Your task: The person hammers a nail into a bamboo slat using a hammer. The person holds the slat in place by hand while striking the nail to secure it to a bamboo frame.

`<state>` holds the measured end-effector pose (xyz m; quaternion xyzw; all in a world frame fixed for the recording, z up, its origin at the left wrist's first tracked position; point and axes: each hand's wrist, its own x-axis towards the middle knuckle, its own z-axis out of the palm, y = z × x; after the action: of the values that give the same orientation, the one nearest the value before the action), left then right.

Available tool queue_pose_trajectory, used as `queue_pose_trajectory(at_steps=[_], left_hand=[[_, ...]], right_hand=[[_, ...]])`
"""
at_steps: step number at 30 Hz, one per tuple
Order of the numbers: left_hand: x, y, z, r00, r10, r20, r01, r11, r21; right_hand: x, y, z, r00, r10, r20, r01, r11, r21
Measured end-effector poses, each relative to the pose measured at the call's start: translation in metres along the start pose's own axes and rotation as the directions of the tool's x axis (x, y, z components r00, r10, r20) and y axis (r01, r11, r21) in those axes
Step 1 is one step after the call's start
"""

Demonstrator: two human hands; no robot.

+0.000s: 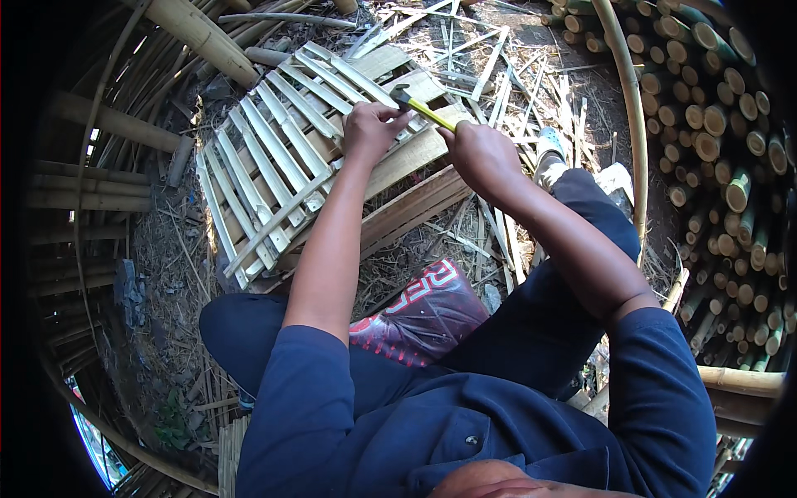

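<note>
In front of me a panel of split bamboo slats [282,151], joined by a crosswise strip, lies on a low platform of wooden planks [408,163]. My left hand [374,133] is closed in a pinch over the panel's right end. Whatever is between its fingertips is too small to make out. My right hand [484,159] grips a hammer [430,114] by its yellow handle. The dark hammer head is just above and beside my left fingertips, apart from the slats.
A dark printed plastic sack [432,319] lies between my legs. Cut bamboo poles [714,120] are stacked at the right, behind an upright bamboo pole [633,108]. Loose bamboo strips [494,62] litter the ground ahead. Thick bamboo poles [203,37] lean at the far left.
</note>
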<state>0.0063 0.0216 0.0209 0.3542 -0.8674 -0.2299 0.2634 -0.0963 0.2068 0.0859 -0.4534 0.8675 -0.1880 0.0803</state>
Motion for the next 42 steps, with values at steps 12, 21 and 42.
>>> queue_pose_trajectory(at_steps=[12,21,42], left_hand=[[0.01,-0.014,0.001,0.99,-0.016,0.143,0.043,0.981,-0.188],[0.022,-0.018,-0.011,0.944,-0.006,0.33,-0.048,0.987,0.156],[0.018,-0.03,-0.006,0.879,-0.045,0.475,-0.185,0.885,0.428]], right_hand=[[0.003,0.009,-0.012,0.999,0.038,-0.02,-0.037,0.997,0.066],[0.008,0.018,-0.029,0.996,0.089,0.031,-0.09,0.994,0.064],[0.019,0.004,-0.009,0.997,-0.07,0.033,0.068,0.996,0.054]])
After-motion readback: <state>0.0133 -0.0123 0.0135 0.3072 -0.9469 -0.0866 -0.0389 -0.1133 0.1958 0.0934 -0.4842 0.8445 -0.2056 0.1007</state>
